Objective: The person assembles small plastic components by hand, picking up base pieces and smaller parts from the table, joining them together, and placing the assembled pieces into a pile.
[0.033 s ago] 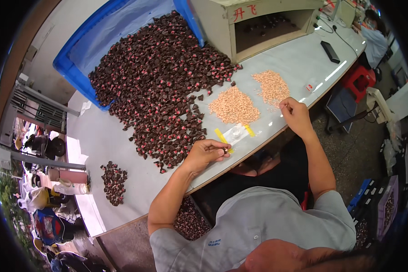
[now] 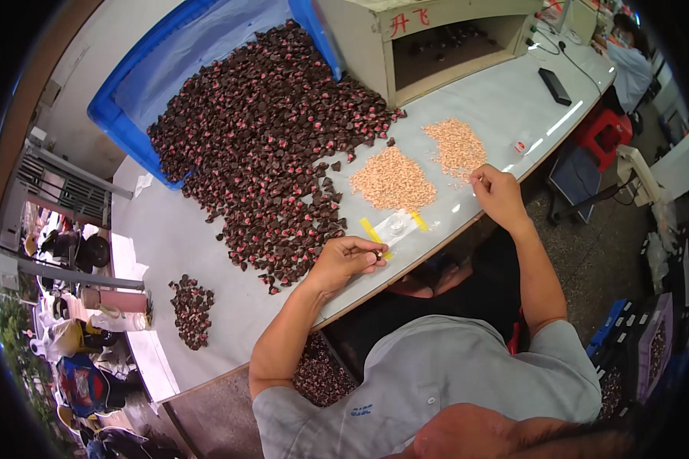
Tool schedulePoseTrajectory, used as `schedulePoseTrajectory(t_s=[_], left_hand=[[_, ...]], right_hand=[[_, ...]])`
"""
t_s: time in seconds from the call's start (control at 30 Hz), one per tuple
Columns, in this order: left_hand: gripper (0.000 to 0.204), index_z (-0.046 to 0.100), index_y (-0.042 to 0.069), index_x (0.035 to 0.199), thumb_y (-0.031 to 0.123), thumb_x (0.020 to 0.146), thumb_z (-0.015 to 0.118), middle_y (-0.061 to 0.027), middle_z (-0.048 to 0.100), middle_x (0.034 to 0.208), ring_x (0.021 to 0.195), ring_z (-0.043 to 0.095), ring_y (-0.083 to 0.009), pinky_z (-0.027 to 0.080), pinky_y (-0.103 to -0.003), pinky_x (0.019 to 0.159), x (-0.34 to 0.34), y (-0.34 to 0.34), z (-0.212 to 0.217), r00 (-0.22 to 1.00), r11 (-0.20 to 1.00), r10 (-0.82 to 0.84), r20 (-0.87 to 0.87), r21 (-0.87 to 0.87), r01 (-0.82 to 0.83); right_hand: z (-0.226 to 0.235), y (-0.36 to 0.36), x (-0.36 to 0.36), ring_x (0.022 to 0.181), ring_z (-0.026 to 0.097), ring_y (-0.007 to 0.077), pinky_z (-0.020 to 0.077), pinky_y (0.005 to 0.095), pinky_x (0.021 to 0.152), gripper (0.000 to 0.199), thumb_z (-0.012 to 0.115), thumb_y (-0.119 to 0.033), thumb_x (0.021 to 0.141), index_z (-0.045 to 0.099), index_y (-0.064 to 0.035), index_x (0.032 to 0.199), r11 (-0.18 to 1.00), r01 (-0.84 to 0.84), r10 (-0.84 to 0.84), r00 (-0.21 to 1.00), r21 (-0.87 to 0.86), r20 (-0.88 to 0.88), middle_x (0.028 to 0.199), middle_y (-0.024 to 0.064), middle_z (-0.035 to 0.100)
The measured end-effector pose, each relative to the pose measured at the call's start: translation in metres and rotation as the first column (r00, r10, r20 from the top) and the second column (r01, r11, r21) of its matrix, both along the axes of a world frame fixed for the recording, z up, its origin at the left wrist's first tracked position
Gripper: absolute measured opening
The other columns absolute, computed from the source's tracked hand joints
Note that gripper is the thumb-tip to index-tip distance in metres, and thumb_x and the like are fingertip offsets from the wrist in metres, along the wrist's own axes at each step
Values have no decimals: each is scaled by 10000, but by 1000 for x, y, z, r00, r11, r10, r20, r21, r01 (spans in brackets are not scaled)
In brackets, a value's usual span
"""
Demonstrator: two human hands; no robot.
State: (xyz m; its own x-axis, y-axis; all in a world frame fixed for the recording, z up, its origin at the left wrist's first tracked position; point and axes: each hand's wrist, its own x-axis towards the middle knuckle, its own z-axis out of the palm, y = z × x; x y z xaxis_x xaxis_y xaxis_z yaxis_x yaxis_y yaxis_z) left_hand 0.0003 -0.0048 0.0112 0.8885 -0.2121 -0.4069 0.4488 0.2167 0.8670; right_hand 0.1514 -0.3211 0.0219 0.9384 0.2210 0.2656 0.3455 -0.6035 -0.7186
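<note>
Between the thumb and fingers of my left hand (image 2: 344,260) is a small dark part (image 2: 378,254), held just above the table's front edge. My right hand (image 2: 500,195) is closed in a pinch at the near side of a loose patch of small tan pieces (image 2: 458,147); anything in its fingertips is too small to make out. A denser heap of the same tan pieces (image 2: 393,177) lies between my hands. In front of it, a small clear round dish (image 2: 396,225) sits on a white patch with yellow tape strips (image 2: 370,230).
A large heap of dark parts with pink spots (image 2: 260,145) spills from a blue tray (image 2: 103,122). A smaller dark pile (image 2: 192,312) lies at left. Behind stand a beige open-fronted box (image 2: 459,53) and a black block (image 2: 555,86). Another person (image 2: 628,69) sits far right.
The table and the things on it appear shifted very slightly left in the view. Both hands keep the same pose.
</note>
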Motion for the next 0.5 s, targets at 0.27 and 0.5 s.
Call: schedulePoseTrajectory(t_s=[0.27,0.5], left_hand=[[231,637,-43,1114,46,901,656,-146,666,1172,984,684,-190,552,-236,784,0,-1,-1,1000,1000,-1,-14,6,1],[245,639,-39,1114,67,895,671,-135,671,1165,979,686,-194,551,-242,776,0,-1,1,1000,999,-21,1,25,21]], right_hand=[[-7,13,0,655,648,330,491,438,598,64,628,-132,832,600,-86,866,927,-126,176,978,-353,115,665,118,645],[1,18,8,672,652,318,495,428,613,64,618,-108,791,603,-79,846,880,-180,229,971,-439,62,688,103,657]])
